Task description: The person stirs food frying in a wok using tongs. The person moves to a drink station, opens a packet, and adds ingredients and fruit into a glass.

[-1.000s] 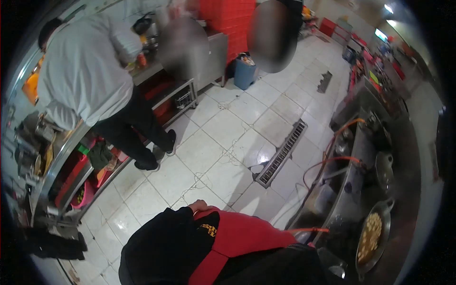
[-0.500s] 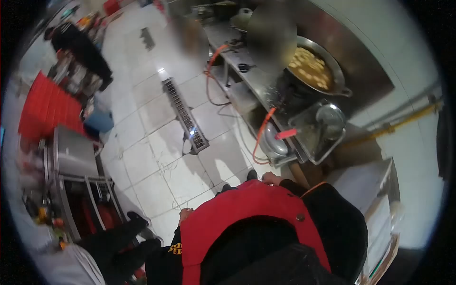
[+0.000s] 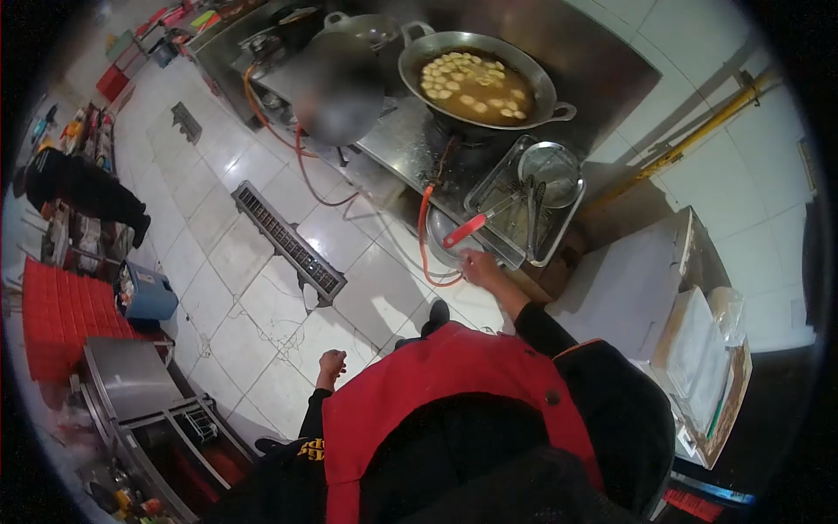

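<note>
My right hand point(image 3: 479, 267) reaches forward beside the tray, just below the red handle point(image 3: 464, 230) of a strainer point(image 3: 550, 173); its fingers are bent and a gap to the handle shows. The strainer rests on a metal tray point(image 3: 566, 215) with dark-handled tongs point(image 3: 534, 210). Behind the tray, a large wok point(image 3: 546, 92) on the stove holds pale round pieces point(image 3: 454, 74) in brownish oil. My left hand point(image 3: 332, 363) hangs low at my left side over the floor, its fingers curled; what it holds, if anything, is too small to tell.
Orange hoses point(image 3: 425, 229) hang along the steel counter's front. A drain grate point(image 3: 288, 246) crosses the tiled floor. Red crates point(image 3: 70, 323) and a blue bin point(image 3: 147, 293) stand at left, near a person in dark clothes point(image 3: 83, 188). At right is a white box point(image 3: 624, 284).
The view has swung right to the stove, wok and tray. My right hand has come forward from my apron towards the red handle. My left hand now shows lower at my side.
</note>
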A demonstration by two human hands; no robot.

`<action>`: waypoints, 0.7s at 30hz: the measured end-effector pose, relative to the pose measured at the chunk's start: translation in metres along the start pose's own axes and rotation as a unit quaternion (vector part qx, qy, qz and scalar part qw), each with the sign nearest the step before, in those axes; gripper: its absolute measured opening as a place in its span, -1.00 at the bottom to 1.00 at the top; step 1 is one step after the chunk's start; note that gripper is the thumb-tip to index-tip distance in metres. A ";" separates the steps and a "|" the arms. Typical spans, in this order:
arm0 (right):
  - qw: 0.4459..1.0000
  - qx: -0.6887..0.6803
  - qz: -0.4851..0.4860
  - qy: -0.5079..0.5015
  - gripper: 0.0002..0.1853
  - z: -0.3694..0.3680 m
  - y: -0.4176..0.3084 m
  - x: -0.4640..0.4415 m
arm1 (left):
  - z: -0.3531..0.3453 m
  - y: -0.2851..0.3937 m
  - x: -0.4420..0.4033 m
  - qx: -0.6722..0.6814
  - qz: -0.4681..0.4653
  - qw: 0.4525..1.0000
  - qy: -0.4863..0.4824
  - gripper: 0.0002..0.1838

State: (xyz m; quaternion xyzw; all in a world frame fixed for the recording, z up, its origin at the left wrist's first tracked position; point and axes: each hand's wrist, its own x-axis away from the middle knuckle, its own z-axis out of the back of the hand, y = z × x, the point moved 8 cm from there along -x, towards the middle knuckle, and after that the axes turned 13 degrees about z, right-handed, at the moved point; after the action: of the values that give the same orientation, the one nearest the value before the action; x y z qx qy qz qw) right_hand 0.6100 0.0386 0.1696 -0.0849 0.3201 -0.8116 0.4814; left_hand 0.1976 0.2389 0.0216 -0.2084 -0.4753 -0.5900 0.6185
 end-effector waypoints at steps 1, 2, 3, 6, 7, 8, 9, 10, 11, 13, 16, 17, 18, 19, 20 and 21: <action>0.997 0.030 0.019 0.073 -0.72 0.036 -0.009 -0.008 | -0.004 0.007 -0.002 -0.008 0.006 1.000 -0.012 -0.72; 0.987 0.060 0.039 0.145 -0.72 0.068 -0.013 -0.012 | -0.007 0.015 -0.001 -0.014 0.005 1.000 -0.013 -0.72; 0.981 0.105 0.011 0.165 -0.67 0.079 0.013 -0.013 | -0.011 0.025 0.003 -0.019 -0.011 1.000 -0.017 -0.72; 0.952 0.218 -0.183 0.116 -0.46 0.111 0.072 0.002 | -0.019 0.042 0.004 -0.024 -0.020 0.999 -0.012 -0.71; 0.952 0.215 -0.182 0.118 -0.46 0.115 0.087 0.005 | -0.021 0.048 0.007 -0.030 -0.019 0.999 -0.010 -0.71; 0.933 0.254 -0.239 0.087 -0.39 0.116 0.107 0.013 | -0.022 0.052 0.010 -0.035 -0.016 0.999 -0.008 -0.71; 0.908 0.291 -0.295 0.054 -0.31 0.114 0.125 0.021 | -0.020 0.061 0.016 -0.080 -0.086 0.993 0.023 -0.70; 0.910 0.287 -0.295 0.055 -0.31 0.113 0.129 0.023 | -0.034 0.051 -0.017 -0.187 -0.152 0.971 0.014 -0.69; 0.898 0.285 -0.333 0.026 -0.27 0.109 0.136 0.030 | -0.047 0.041 -0.046 -0.289 -0.224 0.930 0.020 -0.67; 0.885 0.279 -0.372 -0.003 -0.23 0.103 0.153 0.041 | -0.059 0.039 -0.071 -0.373 -0.298 0.878 0.035 -0.66; 0.891 0.163 -0.420 -0.052 -0.23 0.088 0.171 0.045 | -0.048 0.052 -0.086 -0.349 -0.193 0.916 0.031 -0.64; 0.887 0.126 -0.441 -0.058 -0.22 0.091 0.169 0.045 | -0.045 0.056 -0.090 -0.338 -0.157 0.927 0.029 -0.63; 0.880 0.089 -0.462 -0.065 -0.21 0.092 0.166 0.045 | -0.042 0.058 -0.091 -0.327 -0.119 0.937 0.026 -0.63; 0.893 0.115 -0.432 -0.049 -0.25 0.095 0.167 0.042 | -0.041 0.061 -0.091 -0.314 -0.082 0.946 0.023 -0.62; 0.894 0.115 -0.429 -0.051 -0.25 0.096 0.172 0.042 | -0.041 0.069 -0.089 -0.311 -0.079 0.947 0.024 -0.62; 0.900 0.107 -0.421 -0.041 -0.28 0.098 0.176 0.040 | -0.035 0.090 -0.074 -0.263 -0.130 0.954 0.066 -0.64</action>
State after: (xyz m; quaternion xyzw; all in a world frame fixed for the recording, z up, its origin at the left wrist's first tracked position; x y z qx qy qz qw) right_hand 0.7607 -0.0962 0.1338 -0.1930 0.1462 -0.9635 0.1140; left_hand 0.3040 0.2688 -0.0294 -0.2607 -0.2842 -0.7818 0.4899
